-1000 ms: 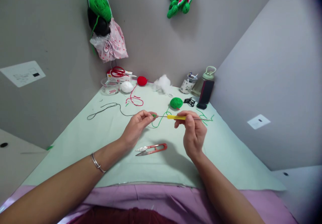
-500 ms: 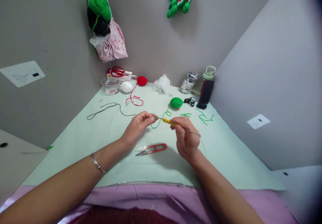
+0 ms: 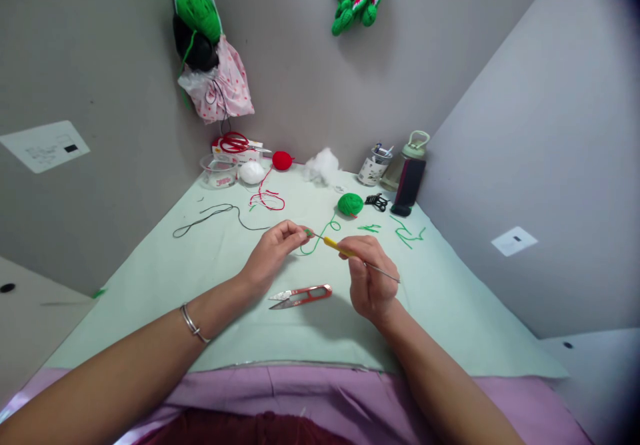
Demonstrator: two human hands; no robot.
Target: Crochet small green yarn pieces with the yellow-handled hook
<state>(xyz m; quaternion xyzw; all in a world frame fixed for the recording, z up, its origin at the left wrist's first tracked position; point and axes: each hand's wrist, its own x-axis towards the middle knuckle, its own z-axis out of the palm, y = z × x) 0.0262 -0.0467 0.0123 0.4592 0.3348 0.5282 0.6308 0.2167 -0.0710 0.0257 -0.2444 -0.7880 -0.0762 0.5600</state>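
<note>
Right hand point(image 3: 369, 283) lowered — hook point(image 3: 338, 247) tilts toward yarn point(image 3: 307, 232) in left hand point(image 3: 273, 251).

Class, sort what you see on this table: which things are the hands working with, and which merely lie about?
In use: left hand pinching the green stitch; right hand holding the crochet hook; green yarn ball, whose strand leads to the hook.
Lying about: thread snips, red yarn ball, white stuffing, red scissors, black cord, bottle.

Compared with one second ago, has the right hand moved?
Yes. The right hand has come slightly down and left, nearer the snips, which lie unmoved; its hook now tilts instead of lying level.
</note>
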